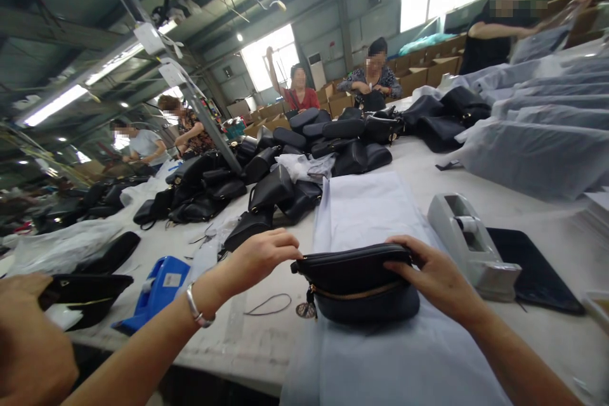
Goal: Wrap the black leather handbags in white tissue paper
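A small black bag with a gold front zipper stands upright on a stack of thin white sheets, a round gold charm dangling at its left end. My right hand grips the bag's right end, thumb on the front and fingers behind. At the upper left corner, my left hand, with a silver bracelet on the wrist, pinches the end of the top edge with curled fingers. A dark cord loop lies on the table left of the bag.
A grey tape dispenser and a dark flat pad sit at right; a blue tape dispenser is at left. Black bags pile up behind. Wrapped bags line the right. A co-worker's hand holds another bag at far left.
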A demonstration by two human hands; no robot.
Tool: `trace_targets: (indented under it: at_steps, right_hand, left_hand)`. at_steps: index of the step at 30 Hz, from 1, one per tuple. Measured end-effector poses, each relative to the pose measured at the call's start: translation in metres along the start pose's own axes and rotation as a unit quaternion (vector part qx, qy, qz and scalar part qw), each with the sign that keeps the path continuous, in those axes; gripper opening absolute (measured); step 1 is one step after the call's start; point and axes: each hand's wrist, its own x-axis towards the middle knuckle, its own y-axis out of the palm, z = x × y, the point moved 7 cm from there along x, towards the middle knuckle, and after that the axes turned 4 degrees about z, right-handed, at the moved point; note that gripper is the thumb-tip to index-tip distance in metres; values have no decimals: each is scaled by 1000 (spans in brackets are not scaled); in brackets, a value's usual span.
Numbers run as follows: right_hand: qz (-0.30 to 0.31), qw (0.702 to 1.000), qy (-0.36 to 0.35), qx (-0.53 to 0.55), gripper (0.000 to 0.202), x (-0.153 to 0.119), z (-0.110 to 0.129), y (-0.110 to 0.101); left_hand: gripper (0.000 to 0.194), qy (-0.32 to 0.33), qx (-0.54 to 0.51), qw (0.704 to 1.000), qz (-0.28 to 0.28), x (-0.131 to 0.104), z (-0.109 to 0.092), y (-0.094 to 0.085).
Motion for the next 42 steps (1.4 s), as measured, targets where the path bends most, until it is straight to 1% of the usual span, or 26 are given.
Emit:
trace_targets:
  at_steps: [2, 4, 5, 8, 9, 10, 12, 14, 15, 16, 18, 20, 21, 23, 25, 27, 29, 31, 32, 33, 35, 38, 40, 42]
  right_hand:
    - [-10, 1000, 3, 6, 32, 4, 1, 3]
    - [-13, 1000, 13, 25, 34, 8, 2, 7]
    - [-8, 999, 18, 41, 36, 10, 2, 8]
    - [3, 996, 19, 86, 42, 6, 7, 10]
    - [1, 995, 18, 95, 46, 3, 8, 9]
    - [-4, 995, 18, 100, 49, 0, 10, 8]
    - [-22, 995, 14, 101, 55, -8, 10, 6]
    - [-47, 995, 15, 85, 57, -12, 8, 4]
    - [-56, 996, 22, 71, 57, -14, 6, 5]
    - [-61, 996, 34, 54, 57, -14, 2, 7]
    - [-58, 996, 62, 19, 60, -14, -5, 12]
    - [-63, 995, 78, -10, 64, -14, -10, 15]
    - [-74, 994, 80, -21, 66, -14, -10, 15]
    - [-98, 992, 70, -29, 67, -10, -5, 16]
    - [-98, 994, 44, -15, 67, 0, 7, 25]
    - [-73, 997, 2, 11, 64, 15, 28, 46]
    - [-37, 998, -42, 29, 60, 31, 52, 73]
    - [-13, 996, -76, 33, 64, 43, 69, 98]
    - [-5, 996, -87, 34, 68, 47, 73, 108]
    - [1, 995, -92, 39, 70, 49, 74, 116]
    - [15, 995, -84, 60, 64, 49, 67, 127]
    - [59, 995, -37, 72, 53, 39, 43, 135]
    - [91, 994, -12, 57, 50, 32, 29, 138]
    - [119, 992, 0, 46, 49, 27, 19, 142]
  left_hand:
    - [28, -44, -47, 996, -59, -12, 11, 14]
    - [24, -85, -97, 985, -119, -21, 21, 24]
    - [22, -104, -127, 977, -139, -24, 26, 29]
    - [19, -155, -248, 942, -163, -30, 34, 41]
    - [20, -178, -297, 922, -172, -32, 35, 46]
    - [21, -205, -349, 895, -190, -35, 36, 51]
    - [31, -255, -445, 820, -253, -43, 36, 64]
    - [45, -282, -519, 745, -312, -46, 30, 82]
    - [51, -283, -544, 720, -325, -45, 25, 91]
    - [55, -283, -562, 705, -327, -42, 18, 101]
    - [63, -285, -587, 688, -317, -33, 5, 118]
    - [64, -288, -595, 677, -324, -27, -6, 128]
    - [65, -287, -596, 671, -335, -26, -10, 129]
    - [69, -283, -595, 660, -362, -28, -15, 126]
    - [77, -293, -585, 646, -393, -40, -13, 118]
    - [79, -326, -543, 631, -449, -66, -1, 105]
    - [69, -371, -470, 622, -505, -99, 15, 91]
    - [59, -416, -400, 613, -539, -133, 34, 83]
    - [56, -435, -375, 607, -549, -149, 46, 83]
    - [55, -449, -360, 599, -556, -164, 57, 84]
    - [57, -464, -355, 589, -559, -188, 81, 94]
    - [57, -467, -397, 589, -527, -211, 110, 117]
    - [54, -463, -442, 587, -497, -220, 121, 133]
    - [54, -454, -482, 578, -477, -227, 124, 146]
